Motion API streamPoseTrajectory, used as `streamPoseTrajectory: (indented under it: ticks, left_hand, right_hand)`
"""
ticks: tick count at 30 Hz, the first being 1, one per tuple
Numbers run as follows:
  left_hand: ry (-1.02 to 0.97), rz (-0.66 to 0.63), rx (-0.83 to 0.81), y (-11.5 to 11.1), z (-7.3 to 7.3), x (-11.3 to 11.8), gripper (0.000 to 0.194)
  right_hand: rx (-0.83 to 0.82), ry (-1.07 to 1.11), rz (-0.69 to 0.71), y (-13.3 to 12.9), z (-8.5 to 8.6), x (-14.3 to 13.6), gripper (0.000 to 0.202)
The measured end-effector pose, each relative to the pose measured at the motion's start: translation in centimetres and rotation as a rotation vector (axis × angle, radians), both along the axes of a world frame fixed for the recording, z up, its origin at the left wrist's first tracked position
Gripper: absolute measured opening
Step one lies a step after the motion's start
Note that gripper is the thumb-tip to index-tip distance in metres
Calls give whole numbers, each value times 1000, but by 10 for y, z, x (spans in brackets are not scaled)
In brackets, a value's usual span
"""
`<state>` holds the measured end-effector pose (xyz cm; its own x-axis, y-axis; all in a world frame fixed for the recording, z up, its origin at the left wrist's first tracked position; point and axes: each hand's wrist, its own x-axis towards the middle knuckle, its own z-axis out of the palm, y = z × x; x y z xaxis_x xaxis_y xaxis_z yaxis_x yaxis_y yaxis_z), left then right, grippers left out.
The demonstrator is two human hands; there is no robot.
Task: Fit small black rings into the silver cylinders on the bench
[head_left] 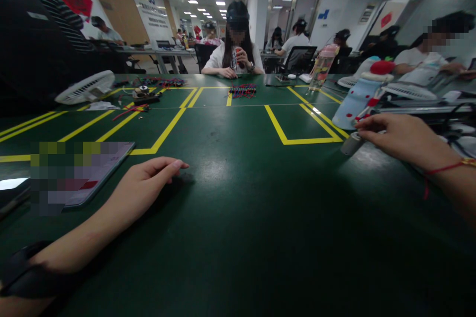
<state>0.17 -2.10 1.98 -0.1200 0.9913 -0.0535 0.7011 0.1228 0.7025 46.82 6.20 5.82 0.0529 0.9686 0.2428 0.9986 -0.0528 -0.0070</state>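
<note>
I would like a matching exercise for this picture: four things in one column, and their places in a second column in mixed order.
Things:
1. left hand
2. right hand
3. white fan
4. tablet

Places:
A. far left of the table, lying tilted
B. flat on the green table, holding nothing
C. on a grey cylinder at the right
D. just left of the left hand

Pairs: 1-B, 2-C, 3-A, 4-D

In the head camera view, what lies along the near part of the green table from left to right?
Tablet → left hand, flat on the table → yellow taped rectangle → small grey cylinder → right hand, touching that cylinder.
</note>
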Motion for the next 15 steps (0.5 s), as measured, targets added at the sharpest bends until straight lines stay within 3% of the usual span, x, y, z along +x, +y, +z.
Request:
streamPoseTrajectory:
  ticks: [6,15]
  left_hand:
    - [-13,11,22,8,-19,-14,44]
    - [-16,8,-9,4,-8,-7,41]
  right_hand:
    - [89,-6,-28,4,-5,6,27]
    - [51,215,-12,2,-3,6,31]
